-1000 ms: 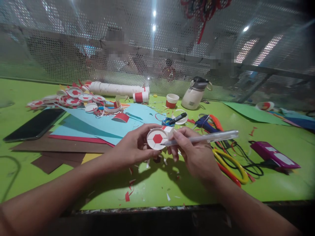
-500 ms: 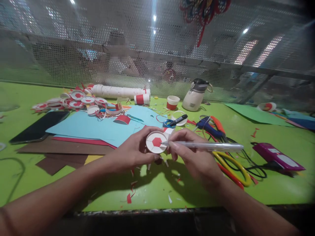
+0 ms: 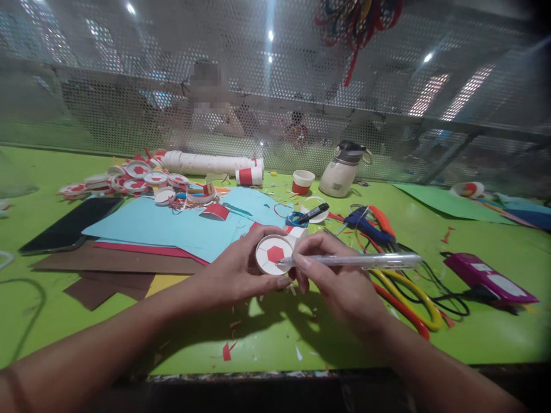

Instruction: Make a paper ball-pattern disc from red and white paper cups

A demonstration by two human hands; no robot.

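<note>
Between the thumb and fingers of my left hand (image 3: 241, 267) is a round white paper cup bottom (image 3: 264, 265) with a raised rim, tilted to face me. A red paper hexagon (image 3: 275, 254) lies at its centre, with thin lines running out toward the rim. My right hand (image 3: 340, 281) grips a clear-barrelled pen (image 3: 370, 261), whose tip touches the white surface by the hexagon's lower right edge. Behind my fingers a white and red flap (image 3: 297, 232) is partly hidden. Both hands are held above the green table (image 3: 344, 350).
Scissors (image 3: 408, 295) and a glue gun (image 3: 365, 222) lie right, near a purple device (image 3: 491, 278) with a black cord. Blue paper (image 3: 142, 223), a phone (image 3: 71, 225) and decorated cup bottoms (image 3: 138, 169) lie left. A kettle (image 3: 340, 172) stands behind, before a mesh screen (image 3: 279, 126).
The pen tip has shifted slightly left and down, from on the red hexagon to the white beside its lower edge. Both hands keep their hold; the whole view has shifted slightly.
</note>
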